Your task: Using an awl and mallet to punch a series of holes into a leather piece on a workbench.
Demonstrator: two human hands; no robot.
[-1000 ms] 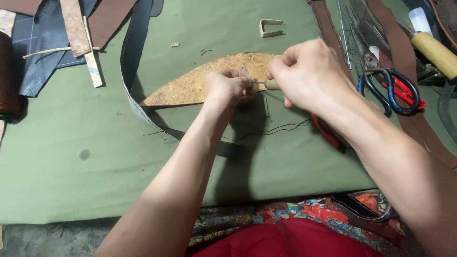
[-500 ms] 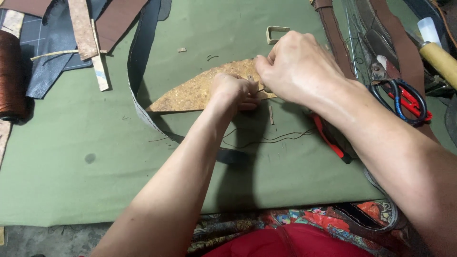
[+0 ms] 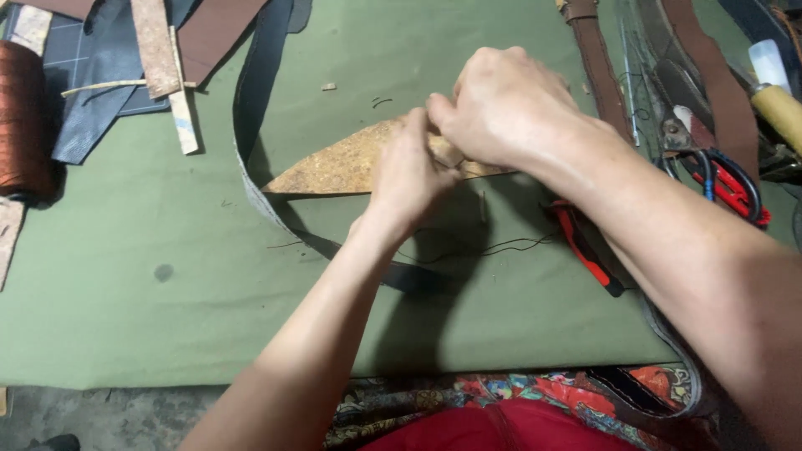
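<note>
A tan, speckled, half-moon piece of leather lies on the green cloth. My left hand pinches its upper edge near the middle. My right hand is closed just above and right of it, fingers meeting the left hand's at the same edge. A thin dark thread trails on the cloth below the hands. A long dark strap curves around the piece's left side and passes under my left forearm.
Leather scraps and strips lie at the upper left, beside a spool of copper-brown thread. Brown straps, pliers with red and blue handles and a red-handled tool sit to the right.
Both hands have shifted up and left along the leather piece's edge, the right hand rising above the left. The view has moved closer.
</note>
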